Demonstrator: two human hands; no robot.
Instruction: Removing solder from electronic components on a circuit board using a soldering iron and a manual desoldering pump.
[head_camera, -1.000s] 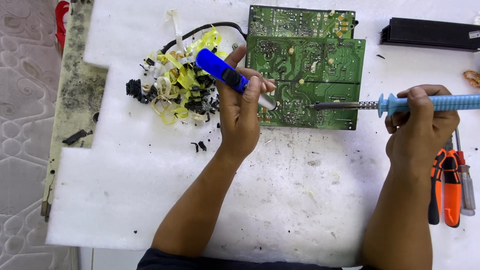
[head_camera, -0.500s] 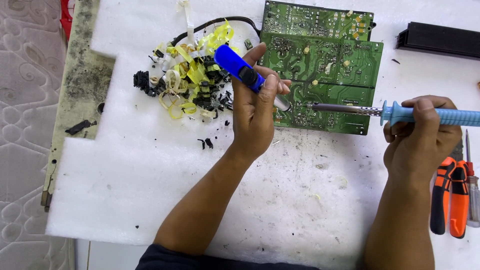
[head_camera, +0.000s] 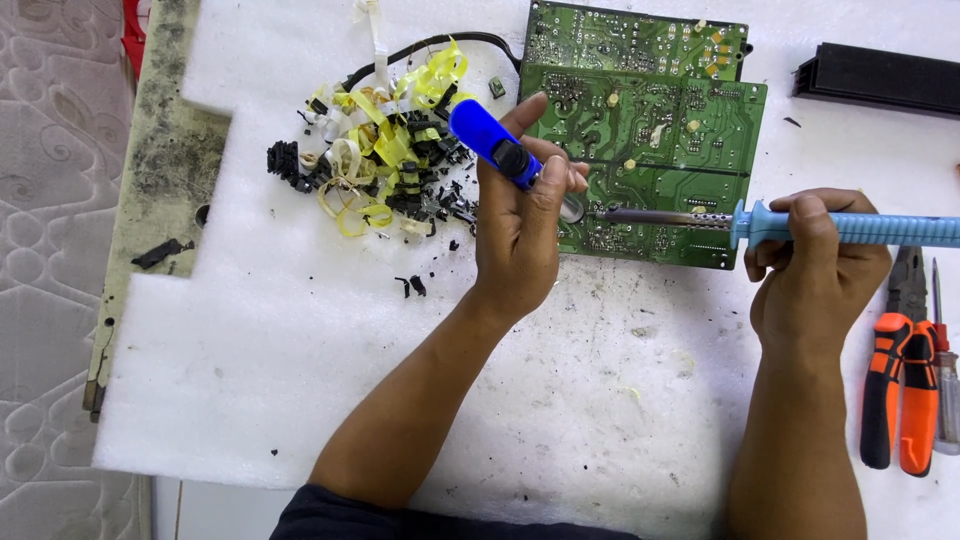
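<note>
Since the earlier frames both hands sit slightly lower relative to the circuit board, and the iron's tip has crept left toward the blue tool's nozzle; the whole scene also slid a little in the frame as the head moved. Head view: the left hand (head_camera: 520, 235) is curled around a blue desoldering pump (head_camera: 497, 152), fingers wrapped on its barrel and thumb near the dark button, its long axis running from upper left down to lower right so the pale nozzle rests on the lower edge of the green circuit board (head_camera: 650, 150). The right hand (head_camera: 815, 265) is closed in a fist-like grip on the light-blue ribbed handle of the soldering iron (head_camera: 760, 222), which lies nearly horizontal, its metal shaft pointing left and its tip just beside the pump's nozzle at the board's lower middle. I judge the iron light and stiff, safe only at the handle since the shaft is likely hot; the board is rigid but fragile, best held by its edges. Left of the board lies a heap of yellow tape and black scraps (head_camera: 385, 165); orange-handled pliers (head_camera: 900, 380) rest at the right edge, on white foam sheet (head_camera: 300, 380).
</note>
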